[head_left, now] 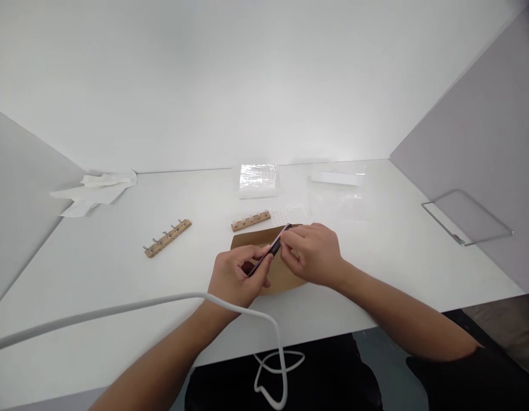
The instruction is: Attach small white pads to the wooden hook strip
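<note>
pale walls (247, 85) bound a white table (376, 262) at back and sides, its near edge open; the left hand (239, 274) clamps a dark strip (275, 246) above a brown sheet (281, 279). the right hand (313, 251) has fingers together at the strip's far end; room stretches rightward to a wire frame (443, 224).

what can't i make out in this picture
All in the head view:
Dark strip: partly covered by the left hand.
What the right hand pinches, if anything: too small, behind its fingers.
Brown sheet: partly covered by both hands.
White cable: cut off by the left edge.
Clear packet: contents obscured by glare.
</note>
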Demonstrator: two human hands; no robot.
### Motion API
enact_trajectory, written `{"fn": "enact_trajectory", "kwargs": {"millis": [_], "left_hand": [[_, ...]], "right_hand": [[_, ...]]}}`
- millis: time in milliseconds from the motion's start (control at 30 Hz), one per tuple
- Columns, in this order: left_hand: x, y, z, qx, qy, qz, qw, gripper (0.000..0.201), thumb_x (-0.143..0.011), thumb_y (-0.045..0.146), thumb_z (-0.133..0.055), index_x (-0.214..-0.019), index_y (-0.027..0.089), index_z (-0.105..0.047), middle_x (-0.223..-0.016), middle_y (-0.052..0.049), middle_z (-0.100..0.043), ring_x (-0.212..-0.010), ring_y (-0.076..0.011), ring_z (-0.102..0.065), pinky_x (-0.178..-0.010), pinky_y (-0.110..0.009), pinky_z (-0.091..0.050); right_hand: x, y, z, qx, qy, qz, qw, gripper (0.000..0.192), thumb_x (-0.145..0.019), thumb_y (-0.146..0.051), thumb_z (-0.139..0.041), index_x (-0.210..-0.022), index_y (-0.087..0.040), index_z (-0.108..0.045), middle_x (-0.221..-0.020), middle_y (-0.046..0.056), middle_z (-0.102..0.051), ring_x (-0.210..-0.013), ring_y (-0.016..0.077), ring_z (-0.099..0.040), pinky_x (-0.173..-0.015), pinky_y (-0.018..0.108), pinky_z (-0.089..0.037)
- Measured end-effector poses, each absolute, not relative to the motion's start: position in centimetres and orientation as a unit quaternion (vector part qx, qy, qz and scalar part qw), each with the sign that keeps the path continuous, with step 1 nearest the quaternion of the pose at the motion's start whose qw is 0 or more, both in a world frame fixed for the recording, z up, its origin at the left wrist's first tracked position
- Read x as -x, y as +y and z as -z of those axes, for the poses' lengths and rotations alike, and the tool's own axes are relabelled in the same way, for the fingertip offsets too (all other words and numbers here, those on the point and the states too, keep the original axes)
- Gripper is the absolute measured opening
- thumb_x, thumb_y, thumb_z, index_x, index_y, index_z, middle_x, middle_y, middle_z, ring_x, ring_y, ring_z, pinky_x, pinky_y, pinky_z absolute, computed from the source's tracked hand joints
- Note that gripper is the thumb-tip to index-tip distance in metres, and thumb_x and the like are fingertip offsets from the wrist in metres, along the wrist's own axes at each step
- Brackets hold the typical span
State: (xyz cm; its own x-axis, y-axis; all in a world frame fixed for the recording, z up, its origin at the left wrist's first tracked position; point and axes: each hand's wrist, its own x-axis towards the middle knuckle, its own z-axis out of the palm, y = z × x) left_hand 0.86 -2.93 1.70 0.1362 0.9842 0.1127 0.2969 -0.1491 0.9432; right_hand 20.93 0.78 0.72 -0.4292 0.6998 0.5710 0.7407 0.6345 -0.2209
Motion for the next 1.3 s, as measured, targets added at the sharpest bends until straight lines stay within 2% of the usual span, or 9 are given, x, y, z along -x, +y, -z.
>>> {"fn": "enact_trajectory", "kwargs": {"millis": [300, 467, 600, 800, 933, 1167, 1300], "left_hand": [[-0.92, -3.01, -1.43, -0.622, 0.507, -0.442, 0.401, 0.018, -0.092, 0.031, -0.075, -0.102, 0.019, -0.084, -0.066, -0.001, -0.076, -0.044, -0.014, -0.07, -0.038, -0.018, -0.051], [-0.9, -3.07, -1.48, -0.639, 0.505, -0.432, 0.387, 0.017, -0.093, 0.032, -0.073, -0.097, 0.019, -0.083, -0.071, -0.001, -0.075, -0.045, -0.0132, -0.07, -0.04, -0.019, -0.051], [-0.81, -3.03, -1.43, -0.662, 0.501, -0.438, 0.346, 0.016, -0.093, 0.031, -0.072, -0.094, 0.018, -0.081, -0.067, -0.001, -0.072, -0.047, -0.0136, -0.069, -0.042, -0.02, -0.051], [-0.53, -2.77, -1.18, -0.709, 0.485, -0.424, 0.287, 0.014, -0.095, 0.029, -0.07, -0.091, 0.019, -0.079, -0.062, 0.0, -0.07, -0.048, -0.0125, -0.065, -0.045, -0.021, -0.051], [-0.4, -2.57, -0.99, -0.722, 0.478, -0.429, 0.257, 0.013, -0.096, 0.027, -0.069, -0.09, 0.019, -0.077, -0.061, 0.0, -0.069, -0.048, -0.0114, -0.062, -0.045, -0.021, -0.049], [-0.43, -2.67, -0.98, -0.726, 0.472, -0.442, 0.233, 0.013, -0.095, 0.025, -0.069, -0.088, 0.018, -0.077, -0.06, 0.001, -0.069, -0.045, -0.0094, -0.059, -0.043, -0.019, -0.046], [-0.45, -2.69, -0.94, -0.725, 0.479, -0.434, 0.238, 0.013, -0.095, 0.025, -0.069, -0.087, 0.018, -0.077, -0.061, 0.001, -0.069, -0.047, -0.0102, -0.06, -0.045, -0.02, -0.048]], "right_hand": [[-21.25, 1.16, -0.58, 0.428, -0.85, 0.021, 0.307, 0.024, -0.089, -0.017, -0.056, -0.067, -0.019, -0.051, -0.057, -0.004, -0.055, -0.056, 0.0104, -0.043, -0.06, 0.029, -0.024], [-21.15, 1.16, -0.49, 0.404, -0.868, -0.001, 0.288, 0.023, -0.09, -0.018, -0.056, -0.068, -0.02, -0.05, -0.059, -0.004, -0.055, -0.058, 0.011, -0.044, -0.061, 0.029, -0.024], [-21.25, 1.5, -0.45, 0.444, -0.842, 0.026, 0.307, 0.026, -0.093, -0.017, -0.055, -0.067, -0.019, -0.049, -0.057, -0.004, -0.052, -0.056, 0.0106, -0.04, -0.06, 0.029, -0.023], [-21.34, 1.26, -1.02, 0.375, -0.88, 0.009, 0.291, 0.024, -0.095, -0.017, -0.055, -0.071, -0.019, -0.052, -0.062, -0.004, -0.057, -0.061, 0.0107, -0.046, -0.062, 0.029, -0.024], [-21.31, 1.24, -1.14, 0.411, -0.856, 0.037, 0.311, 0.027, -0.097, -0.017, -0.054, -0.07, -0.019, -0.051, -0.06, -0.004, -0.055, -0.058, 0.0107, -0.044, -0.06, 0.03, -0.023], [-21.23, 1.31, -0.81, 0.421, -0.851, 0.029, 0.312, 0.027, -0.097, -0.017, -0.056, -0.07, -0.019, -0.051, -0.06, -0.005, -0.054, -0.058, 0.0102, -0.042, -0.06, 0.029, -0.023], [-21.2, 1.33, -0.72, 0.413, -0.859, 0.017, 0.301, 0.028, -0.097, -0.018, -0.055, -0.07, -0.019, -0.05, -0.06, -0.004, -0.053, -0.058, 0.0107, -0.041, -0.06, 0.029, -0.024]]}}
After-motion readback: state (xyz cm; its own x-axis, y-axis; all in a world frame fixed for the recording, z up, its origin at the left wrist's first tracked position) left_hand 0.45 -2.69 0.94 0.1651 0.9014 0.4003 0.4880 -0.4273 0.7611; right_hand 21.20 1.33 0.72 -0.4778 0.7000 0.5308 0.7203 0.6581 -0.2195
